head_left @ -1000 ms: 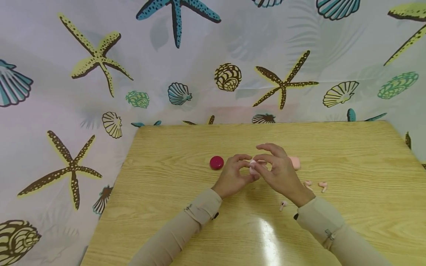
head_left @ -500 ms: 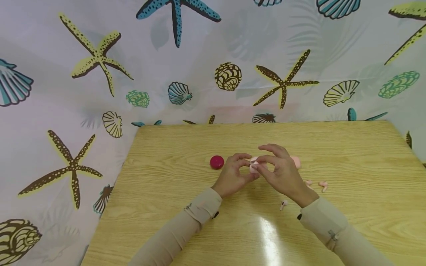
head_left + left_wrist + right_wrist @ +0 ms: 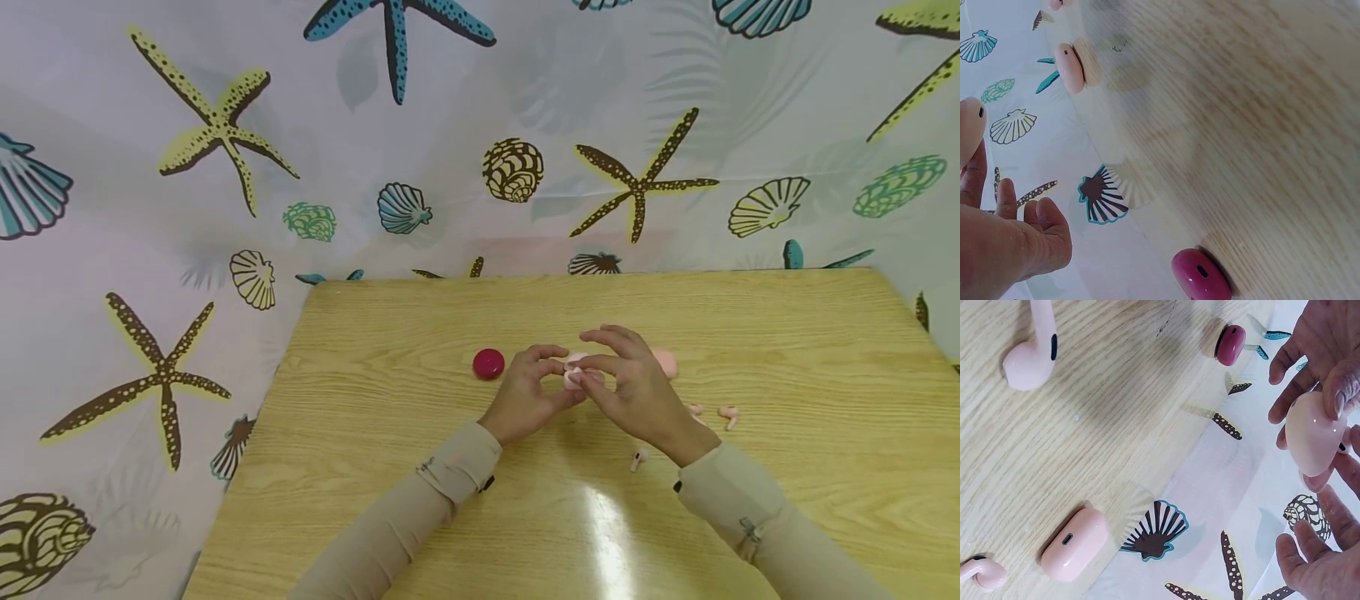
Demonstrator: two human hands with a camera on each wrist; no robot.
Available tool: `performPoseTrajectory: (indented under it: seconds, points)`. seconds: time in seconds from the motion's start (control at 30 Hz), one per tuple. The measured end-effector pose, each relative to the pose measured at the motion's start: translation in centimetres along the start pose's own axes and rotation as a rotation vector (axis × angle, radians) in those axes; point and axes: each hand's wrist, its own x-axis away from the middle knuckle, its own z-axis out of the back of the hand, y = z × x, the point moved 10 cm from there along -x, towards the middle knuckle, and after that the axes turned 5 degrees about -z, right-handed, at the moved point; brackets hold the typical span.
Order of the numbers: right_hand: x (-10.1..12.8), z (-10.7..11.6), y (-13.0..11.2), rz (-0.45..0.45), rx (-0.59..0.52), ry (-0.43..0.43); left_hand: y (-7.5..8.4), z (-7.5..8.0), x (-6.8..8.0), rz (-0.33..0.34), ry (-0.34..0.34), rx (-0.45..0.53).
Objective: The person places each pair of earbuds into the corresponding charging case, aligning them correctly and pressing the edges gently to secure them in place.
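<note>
A pale pink earbud case (image 3: 1313, 434) is held above the table in my left hand (image 3: 522, 396), thumb and fingers curled around it. Behind their fingertips its lid (image 3: 576, 358) stands raised in the head view. My right hand (image 3: 630, 392) pinches an earbud (image 3: 1340, 450) with thumb and index finger right at the case's opening; its other fingers are lifted. Fingers hide most of this earbud, but a dark spot on it shows in the right wrist view. In the left wrist view the case (image 3: 971, 128) shows a dark port on its end.
A salmon-pink earbud case (image 3: 664, 363) lies behind the right hand. Two salmon earbuds, one (image 3: 728, 414) plainly visible, lie right of the wrist, and a paler earbud (image 3: 638, 459) lies nearer. A crimson case (image 3: 488, 363) sits left on the wooden table (image 3: 375, 358).
The raised lid has come into view behind the fingertips since one second ago. My right hand has shifted slightly at the case; the left hand has stayed nearly still.
</note>
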Motion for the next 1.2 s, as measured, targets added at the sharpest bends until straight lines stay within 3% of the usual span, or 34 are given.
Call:
performPoseTrajectory:
  seconds: [0.87, 1.2]
  points:
    - [0.2, -0.3, -0.3, 0.053, 0.032, 0.032, 0.0, 0.0, -0.1, -0.003, 0.003, -0.006]
    - [1.0, 2.1, 0.7, 0.046, 0.024, 0.088, -0.3, -0.1, -0.1, 0.03, -0.008, 0.017]
